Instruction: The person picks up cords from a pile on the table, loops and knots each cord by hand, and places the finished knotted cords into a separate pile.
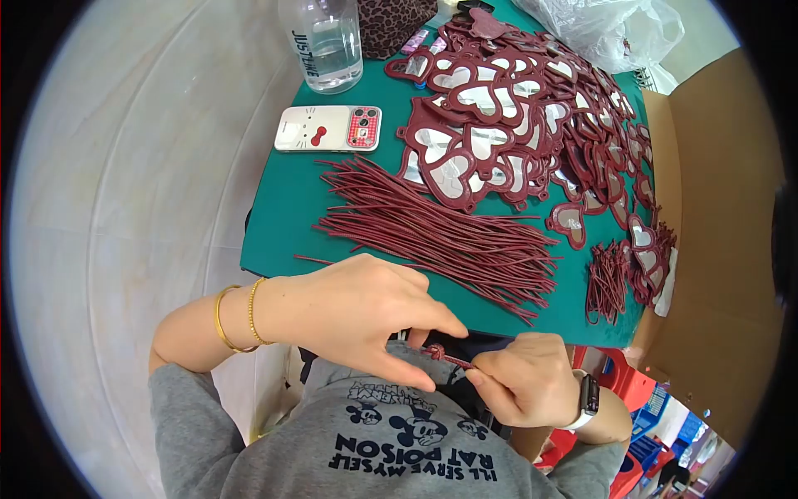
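So the right hand (522, 374) is pinching a thin, dark-red knotted cord (455, 360), which is sitting just in front of the grey printed sweatshirt (374, 445). The left hand (362, 312) is hovering by the knot, thumb and index finger spread apart; can't tell if it's touching. Long dark-red cords (440, 237) are lying bundled on the green worktop (283, 224) beside a heap of dark-red heart-shaped pieces (486, 137).

Counted: one phone (328, 129), one bottle (331, 60), one watch (589, 394), two bracelets (220, 323), two hands (353, 308), one knotted cord (455, 360); loose cords (436, 233) and hearts (489, 141), dozens each, overlapping.
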The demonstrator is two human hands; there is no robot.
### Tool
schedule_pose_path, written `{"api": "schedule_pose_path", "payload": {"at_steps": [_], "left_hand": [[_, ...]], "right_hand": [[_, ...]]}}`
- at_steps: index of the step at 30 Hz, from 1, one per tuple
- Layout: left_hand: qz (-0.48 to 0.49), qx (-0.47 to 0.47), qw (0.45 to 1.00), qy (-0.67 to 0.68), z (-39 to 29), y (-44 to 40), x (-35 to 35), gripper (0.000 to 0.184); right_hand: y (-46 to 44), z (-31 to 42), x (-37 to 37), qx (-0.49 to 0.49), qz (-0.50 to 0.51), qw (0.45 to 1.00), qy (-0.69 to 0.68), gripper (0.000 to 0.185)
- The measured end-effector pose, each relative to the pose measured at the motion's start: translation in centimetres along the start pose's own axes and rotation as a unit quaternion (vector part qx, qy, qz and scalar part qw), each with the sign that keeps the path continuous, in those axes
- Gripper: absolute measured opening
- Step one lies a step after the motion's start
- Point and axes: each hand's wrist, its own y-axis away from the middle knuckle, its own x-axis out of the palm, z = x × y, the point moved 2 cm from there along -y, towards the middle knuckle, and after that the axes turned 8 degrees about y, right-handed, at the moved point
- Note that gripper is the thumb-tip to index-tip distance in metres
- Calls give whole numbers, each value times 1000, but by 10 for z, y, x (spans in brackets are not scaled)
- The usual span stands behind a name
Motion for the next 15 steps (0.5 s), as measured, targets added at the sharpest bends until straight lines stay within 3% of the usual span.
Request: {"api": "schedule_pose_path", "payload": {"at_steps": [3,4,7,11,12,15], "left_hand": [[6,2,999,-53,-3,0,-1,25],[10,4,997,-82,-4,-1,-1,27],[-5,28,994,-103,-2,1,2,26],[-41,40,989,-137,-3,2,4,26],[-54,40,987,-148,-4,3,4,26],[-88,60,974,-199,-7,2,7,25]], "right_hand": [[-2,5,-1,-71,-14,981,180,12],[-2,6,-2,-71,-15,981,181,12],[0,12,-6,-126,-33,917,377,16],[2,16,-7,-144,-29,877,458,21],[-1,15,-7,-144,-31,876,459,21],[-16,7,-7,-5,-21,977,212,19]]}}
